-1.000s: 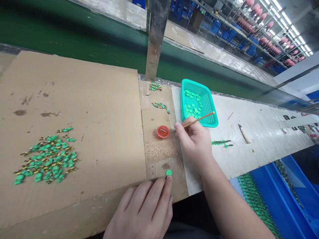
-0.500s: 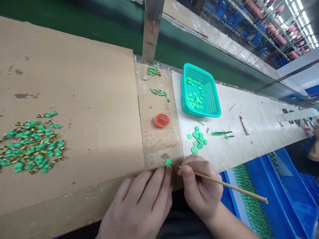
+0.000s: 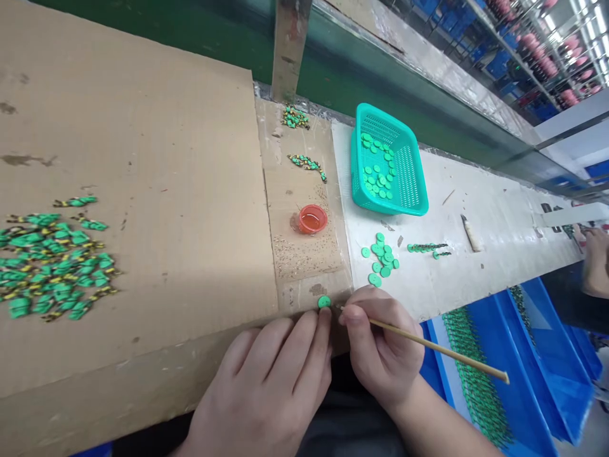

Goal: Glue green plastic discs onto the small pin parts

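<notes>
Two hands: left hand (image 3: 271, 387) open, fingertip on green disc (image 3: 324, 302); right hand (image 3: 380, 349) pinches wooden stick (image 3: 438, 348)

Workbench (image 3: 499, 228): cardboard sheet (image 3: 143, 158), teal basket (image 3: 409, 190), red cup (image 3: 313, 219), loose green discs (image 3: 380, 260), green parts pile (image 3: 47, 260).

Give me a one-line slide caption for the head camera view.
Left hand pins a green disc on cardboard while the right hand holds a stick beside it.
</notes>
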Tool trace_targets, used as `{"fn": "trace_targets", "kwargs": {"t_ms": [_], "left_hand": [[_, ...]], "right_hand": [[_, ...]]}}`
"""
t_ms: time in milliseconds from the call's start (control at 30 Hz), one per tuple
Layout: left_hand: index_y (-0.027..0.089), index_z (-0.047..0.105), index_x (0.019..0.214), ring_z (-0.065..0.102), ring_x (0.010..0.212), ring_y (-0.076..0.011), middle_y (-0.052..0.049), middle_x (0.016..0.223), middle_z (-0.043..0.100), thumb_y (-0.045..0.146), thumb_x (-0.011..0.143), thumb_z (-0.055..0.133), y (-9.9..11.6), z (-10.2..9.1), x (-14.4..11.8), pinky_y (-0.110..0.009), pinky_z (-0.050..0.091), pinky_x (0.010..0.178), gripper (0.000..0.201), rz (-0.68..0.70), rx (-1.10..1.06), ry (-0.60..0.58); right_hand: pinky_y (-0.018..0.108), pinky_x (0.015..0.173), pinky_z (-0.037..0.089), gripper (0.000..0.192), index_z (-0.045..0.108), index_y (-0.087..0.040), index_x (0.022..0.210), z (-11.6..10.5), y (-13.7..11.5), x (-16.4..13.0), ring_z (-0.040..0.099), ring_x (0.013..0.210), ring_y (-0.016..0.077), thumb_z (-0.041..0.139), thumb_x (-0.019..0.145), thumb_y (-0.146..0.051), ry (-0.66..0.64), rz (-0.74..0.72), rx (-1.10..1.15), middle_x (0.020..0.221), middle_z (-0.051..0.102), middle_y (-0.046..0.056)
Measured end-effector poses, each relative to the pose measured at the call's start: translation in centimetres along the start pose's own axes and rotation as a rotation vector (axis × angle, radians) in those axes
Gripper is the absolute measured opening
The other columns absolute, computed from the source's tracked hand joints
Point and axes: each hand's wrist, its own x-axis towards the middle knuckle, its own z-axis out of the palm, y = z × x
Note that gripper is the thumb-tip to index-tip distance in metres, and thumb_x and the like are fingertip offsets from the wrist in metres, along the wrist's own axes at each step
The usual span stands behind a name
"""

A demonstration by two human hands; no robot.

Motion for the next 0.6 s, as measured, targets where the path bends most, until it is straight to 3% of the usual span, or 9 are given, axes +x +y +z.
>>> {"fn": "trace_targets", "kwargs": {"t_ms": [600], "left_hand": [[0.008, 0.075, 0.134, 0.065, 0.105, -0.0281, -0.009, 0.127, 0.079, 0.021, 0.111, 0.065, 0.05, -0.10, 0.18, -0.048, 0.047, 0.086, 0.029, 0.006, 0.000, 0.007]], "right_hand": [[0.028, 0.066, 0.057, 0.017, 0.065, -0.022, 0.098, 0.05, 0.20, 0.20, 0.068, 0.070, 0.0128, 0.073, 0.107, -0.010, 0.009, 0.059, 0.009, 0.083, 0.070, -0.003]]}}
